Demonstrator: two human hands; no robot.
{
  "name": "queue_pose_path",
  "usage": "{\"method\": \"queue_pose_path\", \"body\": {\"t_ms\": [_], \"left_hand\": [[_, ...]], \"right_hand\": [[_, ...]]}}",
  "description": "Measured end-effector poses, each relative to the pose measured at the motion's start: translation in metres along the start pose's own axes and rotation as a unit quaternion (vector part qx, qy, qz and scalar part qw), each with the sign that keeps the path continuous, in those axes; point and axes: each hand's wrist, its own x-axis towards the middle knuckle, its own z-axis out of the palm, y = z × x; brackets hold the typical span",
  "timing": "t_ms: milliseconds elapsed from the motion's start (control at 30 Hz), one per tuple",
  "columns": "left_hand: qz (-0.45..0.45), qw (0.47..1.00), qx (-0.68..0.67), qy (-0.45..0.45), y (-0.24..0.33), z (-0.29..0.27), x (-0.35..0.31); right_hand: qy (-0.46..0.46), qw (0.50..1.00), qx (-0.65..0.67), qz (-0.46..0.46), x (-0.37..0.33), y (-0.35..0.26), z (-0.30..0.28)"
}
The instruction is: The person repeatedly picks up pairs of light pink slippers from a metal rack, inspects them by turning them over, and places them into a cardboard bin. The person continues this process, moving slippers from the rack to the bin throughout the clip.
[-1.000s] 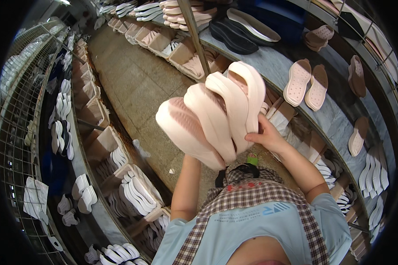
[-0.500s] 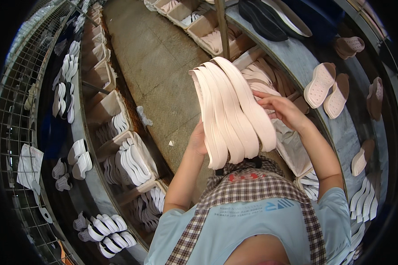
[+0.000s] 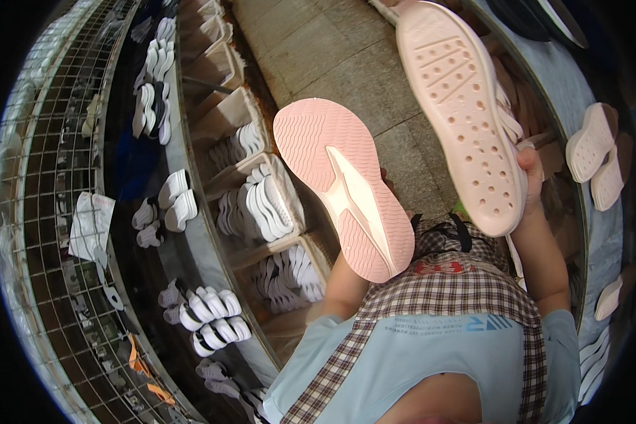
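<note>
A pink shoe sole (image 3: 346,191) with a wavy tread and a cream middle is tilted up on the left, tread facing me. My left hand is almost wholly hidden behind it; the left forearm (image 3: 345,288) leads up to it. On the right, my right hand (image 3: 533,180) is closed on the edge of pale pink soles, its thumb at their right side. The front sole (image 3: 466,120) shows its inner face with round holes and slanted grooves. Edges of more pale soles (image 3: 507,116) show behind it.
To the left stand fabric-lined bins (image 3: 268,169) with upright white soles (image 3: 265,205). Beside them a grey shelf (image 3: 215,265) bears pairs of white soles (image 3: 215,309), with a wire mesh (image 3: 42,162) beyond. A right-hand shelf (image 3: 579,230) holds pink soles (image 3: 592,145).
The stack of pale soles that was between both hands is now parted, with soles at each hand. The left sole's tread and the right sole's inner face now show. The view has shifted.
</note>
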Motion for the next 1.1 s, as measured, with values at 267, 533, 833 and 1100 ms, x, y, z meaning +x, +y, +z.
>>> {"method": "queue_pose_path", "body": {"t_ms": [267,533,833,1100], "left_hand": [[0.094,0.967,0.207,0.118,0.025,0.025,-0.007],[0.121,0.962,0.199,0.143,0.013,0.041,0.004],[0.052,0.964,-0.079,-0.248,0.008,0.047,0.014],[0.074,0.972,0.219,0.039,0.031,0.038,0.007]], "right_hand": [[0.055,0.989,-0.139,0.01,0.013,0.021,-0.033],[0.102,0.991,-0.066,0.049,0.017,0.043,-0.064],[-0.001,0.977,0.199,0.081,0.006,0.033,-0.087],[0.09,0.995,-0.04,-0.009,0.008,0.036,-0.081]]}}
